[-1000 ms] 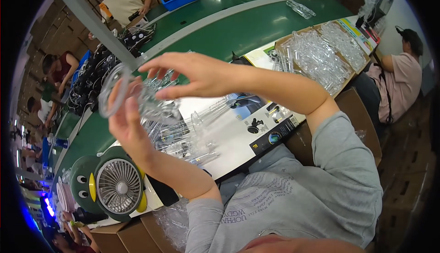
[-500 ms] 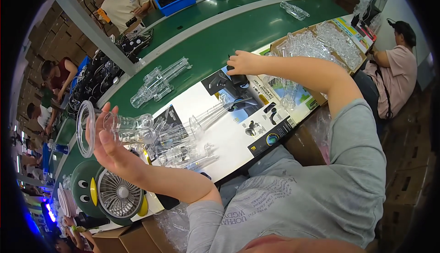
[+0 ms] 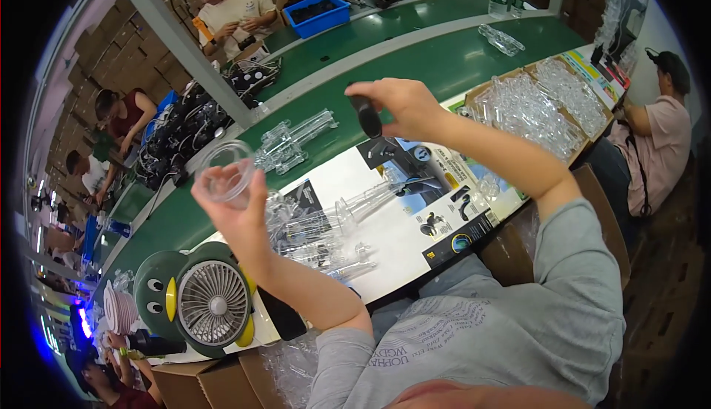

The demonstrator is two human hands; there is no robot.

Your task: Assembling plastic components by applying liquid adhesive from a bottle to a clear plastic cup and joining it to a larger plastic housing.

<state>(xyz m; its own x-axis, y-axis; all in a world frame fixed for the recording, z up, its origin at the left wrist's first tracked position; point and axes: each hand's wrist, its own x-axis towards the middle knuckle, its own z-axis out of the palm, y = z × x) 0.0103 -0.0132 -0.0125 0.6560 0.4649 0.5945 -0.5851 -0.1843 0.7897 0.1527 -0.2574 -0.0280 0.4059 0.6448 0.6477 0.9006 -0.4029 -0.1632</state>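
My left hand (image 3: 248, 220) is closed round a clear plastic part with a wide round rim (image 3: 238, 151), raised above the work board at the left. My right hand (image 3: 411, 111) grips a short black rounded cylinder (image 3: 366, 117), perhaps a powered hand tool; its exact kind I cannot make out. It is held over the far edge of the printed board (image 3: 392, 238). Several clear plastic tube-like parts (image 3: 329, 227) lie on the board between my arms. Another clear plastic assembly (image 3: 295, 141) rests on the green table (image 3: 415, 53) beyond.
A penguin-shaped fan (image 3: 215, 304) stands at the near left. Cardboard trays of clear parts (image 3: 526, 109) lie to the right, near a seated person (image 3: 655, 131). Tangled black cables (image 3: 181, 131), a grey post (image 3: 178, 42) and a blue bin (image 3: 318, 18) are beyond.
My right hand has lifted the black cylinder off the board. My left hand has turned the clear part so its round rim tilts upward. The view has shifted slightly.
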